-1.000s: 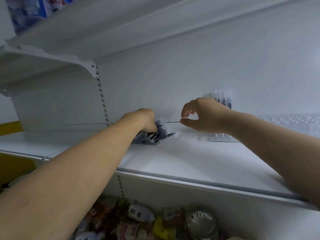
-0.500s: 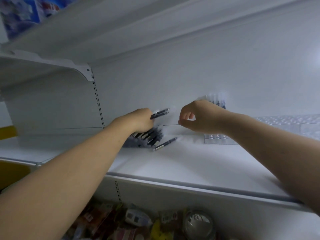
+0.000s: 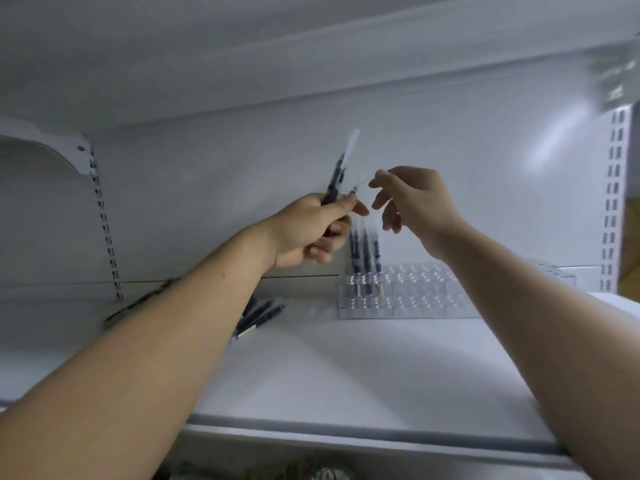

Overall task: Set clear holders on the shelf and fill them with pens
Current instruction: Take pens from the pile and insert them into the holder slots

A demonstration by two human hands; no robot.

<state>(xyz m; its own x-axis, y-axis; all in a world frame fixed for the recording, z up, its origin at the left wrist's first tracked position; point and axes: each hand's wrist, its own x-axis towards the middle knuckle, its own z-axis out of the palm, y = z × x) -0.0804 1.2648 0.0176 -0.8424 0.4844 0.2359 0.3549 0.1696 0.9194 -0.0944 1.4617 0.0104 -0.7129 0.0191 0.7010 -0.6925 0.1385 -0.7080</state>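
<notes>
We had one wide-angle view, worn on the head, looking forward along both forearms into the bay. It sat close: the left grip [image 3: 311,233] and right grip [image 3: 412,202] hung mid-frame, the shelf [image 3: 346,368] below them, the back wall [image 3: 214,188] just beyond, the upper shelf [image 3: 207,46] above.

White bracket [image 3: 48,142] on slotted upright [image 3: 104,230], far left

Clear holders [image 3: 415,296] on shelf [image 3: 346,375]; dark pens [image 3: 364,251] upright (left end)

Dark pens [image 3: 364,252], clear studded holders [image 3: 415,296], white shelf [image 3: 363,368]
</notes>
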